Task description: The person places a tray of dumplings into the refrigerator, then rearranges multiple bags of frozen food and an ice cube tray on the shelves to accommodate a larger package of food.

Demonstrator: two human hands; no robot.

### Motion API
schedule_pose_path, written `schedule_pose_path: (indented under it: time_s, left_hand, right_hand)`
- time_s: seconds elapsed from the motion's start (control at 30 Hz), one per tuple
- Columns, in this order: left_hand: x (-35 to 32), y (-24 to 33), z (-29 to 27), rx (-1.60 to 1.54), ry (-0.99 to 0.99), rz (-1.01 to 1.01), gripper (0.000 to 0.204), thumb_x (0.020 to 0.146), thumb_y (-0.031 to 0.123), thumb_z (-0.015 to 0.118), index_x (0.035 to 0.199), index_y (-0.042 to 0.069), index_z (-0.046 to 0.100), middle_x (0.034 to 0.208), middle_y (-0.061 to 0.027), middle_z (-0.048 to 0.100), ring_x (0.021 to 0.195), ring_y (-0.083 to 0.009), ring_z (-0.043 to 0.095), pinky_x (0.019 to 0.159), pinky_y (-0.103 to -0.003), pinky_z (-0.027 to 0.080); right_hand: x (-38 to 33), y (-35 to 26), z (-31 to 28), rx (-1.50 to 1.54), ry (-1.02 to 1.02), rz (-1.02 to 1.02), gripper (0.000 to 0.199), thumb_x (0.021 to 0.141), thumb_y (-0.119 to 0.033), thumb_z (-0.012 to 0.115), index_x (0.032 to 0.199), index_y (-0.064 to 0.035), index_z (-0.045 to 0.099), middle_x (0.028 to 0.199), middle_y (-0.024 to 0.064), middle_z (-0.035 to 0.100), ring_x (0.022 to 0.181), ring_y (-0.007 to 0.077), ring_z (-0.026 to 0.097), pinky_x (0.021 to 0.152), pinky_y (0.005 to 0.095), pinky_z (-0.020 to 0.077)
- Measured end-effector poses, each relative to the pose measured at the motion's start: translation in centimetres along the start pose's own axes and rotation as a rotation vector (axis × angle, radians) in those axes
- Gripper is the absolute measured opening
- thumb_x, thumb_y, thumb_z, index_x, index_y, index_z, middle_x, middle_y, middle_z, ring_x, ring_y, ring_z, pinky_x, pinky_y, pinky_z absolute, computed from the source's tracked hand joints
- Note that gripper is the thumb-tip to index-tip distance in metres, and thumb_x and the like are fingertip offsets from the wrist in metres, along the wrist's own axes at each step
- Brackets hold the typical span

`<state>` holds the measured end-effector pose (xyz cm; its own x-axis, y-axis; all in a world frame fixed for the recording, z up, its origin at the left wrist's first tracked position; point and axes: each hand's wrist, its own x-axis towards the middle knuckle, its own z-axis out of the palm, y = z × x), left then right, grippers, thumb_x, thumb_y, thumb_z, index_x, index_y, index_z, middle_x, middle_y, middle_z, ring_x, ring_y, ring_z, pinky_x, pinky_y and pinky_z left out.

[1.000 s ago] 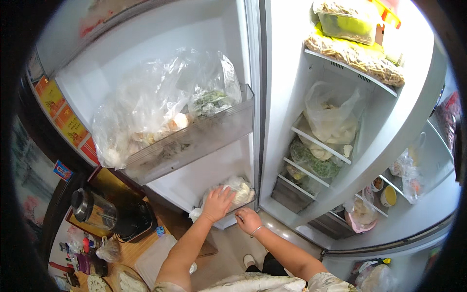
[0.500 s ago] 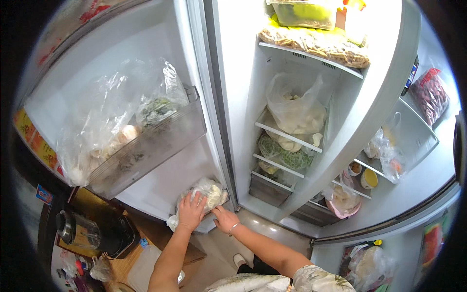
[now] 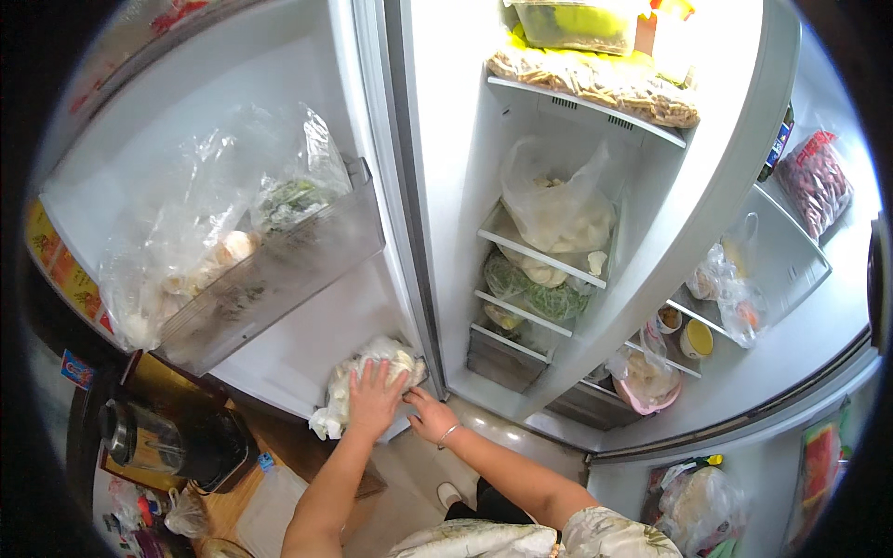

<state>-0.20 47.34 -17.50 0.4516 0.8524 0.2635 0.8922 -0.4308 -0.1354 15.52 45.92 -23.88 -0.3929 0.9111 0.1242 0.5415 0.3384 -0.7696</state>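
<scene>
My left hand (image 3: 374,402) lies with fingers spread on a clear plastic bag (image 3: 381,358) of pale food in the low bin of the left fridge door. At the bag's near right side is my right hand (image 3: 430,417), a bracelet on its wrist. Its fingers are bent and close together at the bin's edge; what they grip there is hidden. Higher on the same door, a translucent bin (image 3: 279,279) holds clear bags with pale, round food and a bag of leafy greens (image 3: 293,200).
Right of the door, the open compartment has shelves with a white bag (image 3: 558,205) and bagged greens (image 3: 549,293). The right compartment holds a pink bowl (image 3: 646,386), a yellow-topped cup (image 3: 696,339) and a dark red bag (image 3: 815,186). A blender (image 3: 149,437) stands lower left.
The left hand has shifted slightly right and down over the bag, its fingers still spread. The right hand stays at the bin's edge. The whole view has shifted a little.
</scene>
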Motion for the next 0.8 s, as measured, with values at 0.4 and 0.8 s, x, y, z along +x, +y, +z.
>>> schedule_pose_path:
  time_s: [0.4,0.8]
  left_hand:
    - [0.3,0.8,-1.9,-0.186,0.003,-0.031,0.063,0.073,0.028,0.069,0.130,0.024,0.045,0.138,-0.0133,0.036,0.129,-0.0345,0.030,0.103,-0.057,0.020]
    - [-1.2,5.7,-2.2,-0.466,0.184,-0.126,0.059,0.071,0.021,0.067,0.126,0.013,0.047,0.136,-0.0163,0.036,0.128,-0.0348,0.030,0.103,-0.053,0.024]
  right_hand:
    - [-4.3,3.5,-1.2,0.046,-0.024,0.199,0.033,0.081,-0.014,0.057,0.112,-0.0051,0.054,0.128,0.0177,0.045,0.084,0.0294,0.062,0.080,0.0372,0.0479]
    - [-10.8,14.8,-6.0,0.091,0.235,0.612,0.028,0.080,-0.012,0.060,0.106,-0.0016,0.060,0.096,0.0125,0.064,0.071,0.0201,0.062,0.067,0.0296,0.0504]
